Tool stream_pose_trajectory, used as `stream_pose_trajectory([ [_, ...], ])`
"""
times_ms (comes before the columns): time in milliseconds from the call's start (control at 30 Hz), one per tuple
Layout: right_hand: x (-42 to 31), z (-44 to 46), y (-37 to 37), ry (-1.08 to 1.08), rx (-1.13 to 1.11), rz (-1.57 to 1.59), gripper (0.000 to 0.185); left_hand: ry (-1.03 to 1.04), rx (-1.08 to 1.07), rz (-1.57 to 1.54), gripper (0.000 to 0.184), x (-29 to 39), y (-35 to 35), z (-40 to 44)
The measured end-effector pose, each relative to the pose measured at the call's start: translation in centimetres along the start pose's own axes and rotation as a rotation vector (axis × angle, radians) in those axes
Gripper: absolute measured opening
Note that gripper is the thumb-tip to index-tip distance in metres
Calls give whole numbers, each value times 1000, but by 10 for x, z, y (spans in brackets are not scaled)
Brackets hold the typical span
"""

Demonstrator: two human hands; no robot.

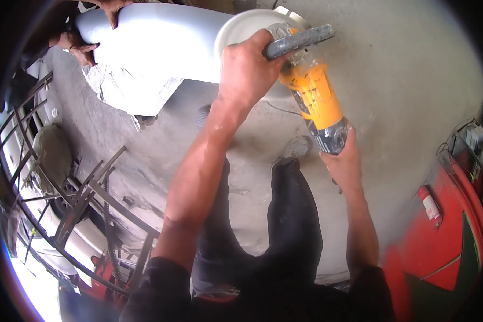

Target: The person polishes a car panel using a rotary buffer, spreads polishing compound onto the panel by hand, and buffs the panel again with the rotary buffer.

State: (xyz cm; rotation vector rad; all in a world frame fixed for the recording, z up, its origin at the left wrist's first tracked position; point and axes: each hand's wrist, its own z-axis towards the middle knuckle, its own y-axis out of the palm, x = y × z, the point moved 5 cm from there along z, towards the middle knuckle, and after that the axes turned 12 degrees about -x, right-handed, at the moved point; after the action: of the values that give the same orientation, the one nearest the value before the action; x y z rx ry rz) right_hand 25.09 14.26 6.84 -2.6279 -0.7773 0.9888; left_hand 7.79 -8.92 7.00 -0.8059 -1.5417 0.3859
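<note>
My left hand (252, 67) is wrapped round the grey side handle of a yellow and black power polisher (319, 96). Farther back, my right hand (346, 166) grips the polisher's dark rear end. A round white pad (233, 32) at the tool's head overlaps the right end of a glossy white curved panel (161, 43); whether it presses on the surface I cannot tell. Another person's hands (80, 48) rest at the panel's left end. Pale crumpled paper or sheeting (134, 94) hangs along its lower edge.
A dark metal frame (91, 182) stands to the left, with a whitish vehicle behind it. On the right lies a red panel (424, 257) with a red cylinder (429, 204) bearing a white label. My shoe (295, 147) is on the grey concrete floor (397, 107). A thin cord runs near the polisher.
</note>
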Motion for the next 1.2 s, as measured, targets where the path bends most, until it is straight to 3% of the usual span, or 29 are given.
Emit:
stream_pose_trajectory([
  [100, 14, 5, -12, -11, -45, 42, 79, -46, 39, 19, 28, 9, 11, -16],
  [200, 44, -8, -12, -176, -23, -120, 81, -77, 50, -9, 27, 19, 18, -49],
  [433, 57, -41, 45, -132, -83, 0, 86, -131, 18, 37, 26, 12, -11, -95],
  [767, -25, -39, 141, -41, 20, 378, 85, 48, -320, 216, 21, -1, -71, -17],
  [1000, -63, -34, 162, 71, 115, 498, 87, 210, -480, 266, 21, 15, -76, 28],
  [1200, -39, -70, 125, 135, 14, 324, 88, -18, -439, 137, 22, -3, -74, -13],
])
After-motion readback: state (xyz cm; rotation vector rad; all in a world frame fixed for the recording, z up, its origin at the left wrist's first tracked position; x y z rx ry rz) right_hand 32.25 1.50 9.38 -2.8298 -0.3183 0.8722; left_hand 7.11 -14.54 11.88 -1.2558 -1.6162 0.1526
